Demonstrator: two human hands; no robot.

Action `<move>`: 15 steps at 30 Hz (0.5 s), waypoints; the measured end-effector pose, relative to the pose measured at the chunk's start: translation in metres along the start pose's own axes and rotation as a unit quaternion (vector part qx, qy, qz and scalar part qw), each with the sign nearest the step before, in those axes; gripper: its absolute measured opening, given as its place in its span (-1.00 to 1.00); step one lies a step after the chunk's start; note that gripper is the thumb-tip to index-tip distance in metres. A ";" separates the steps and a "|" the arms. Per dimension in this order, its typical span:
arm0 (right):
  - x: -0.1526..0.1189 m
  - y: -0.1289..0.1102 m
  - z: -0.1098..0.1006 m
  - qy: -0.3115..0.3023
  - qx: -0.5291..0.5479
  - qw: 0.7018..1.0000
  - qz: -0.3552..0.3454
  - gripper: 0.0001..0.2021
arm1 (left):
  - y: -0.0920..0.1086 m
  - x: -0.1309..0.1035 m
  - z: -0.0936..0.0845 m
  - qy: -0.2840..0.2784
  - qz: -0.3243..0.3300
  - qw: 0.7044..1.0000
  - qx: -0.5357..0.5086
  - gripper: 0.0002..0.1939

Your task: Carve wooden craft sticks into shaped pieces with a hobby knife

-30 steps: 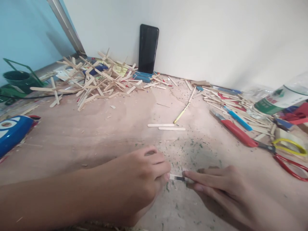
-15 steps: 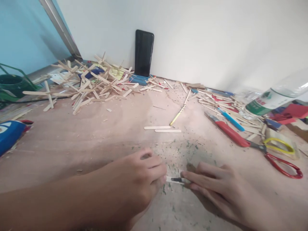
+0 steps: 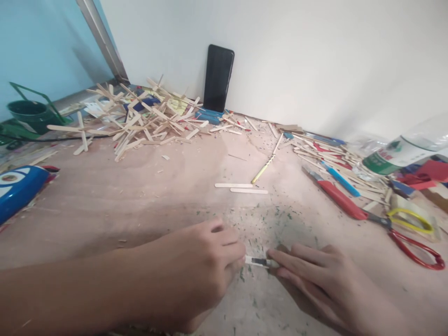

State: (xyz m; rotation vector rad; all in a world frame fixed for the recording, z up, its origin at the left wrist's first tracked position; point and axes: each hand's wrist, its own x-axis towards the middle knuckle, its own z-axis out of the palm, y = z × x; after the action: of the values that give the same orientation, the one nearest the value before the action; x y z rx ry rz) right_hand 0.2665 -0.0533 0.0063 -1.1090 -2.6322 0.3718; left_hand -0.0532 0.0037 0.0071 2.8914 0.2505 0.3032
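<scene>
Head view, left hand [image 3: 206, 266] pinching one end of a narrow pale-and-dark piece [image 3: 258, 262], right hand [image 3: 315, 275] gripping the other, two wooden sticks [image 3: 234, 185] beyond.

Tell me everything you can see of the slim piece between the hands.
The slim piece runs straight, nearly crosswise. It shows a pale section by the left hand, then a dark stretch, then a short light part at the right hand. Fingers cover both ends. Material and number of parts are unclear.
</scene>
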 end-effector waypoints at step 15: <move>0.006 -0.002 -0.031 0.024 0.074 0.997 0.029 -0.74 | -0.002 0.000 -0.005 0.002 -0.014 1.000 -0.006 -0.95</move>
State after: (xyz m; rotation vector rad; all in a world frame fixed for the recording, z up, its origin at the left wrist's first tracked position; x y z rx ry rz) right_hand 0.2710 -0.0463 0.0365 -1.1327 -2.4897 0.5366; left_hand -0.0547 0.0069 0.0111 2.8732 0.2899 0.3041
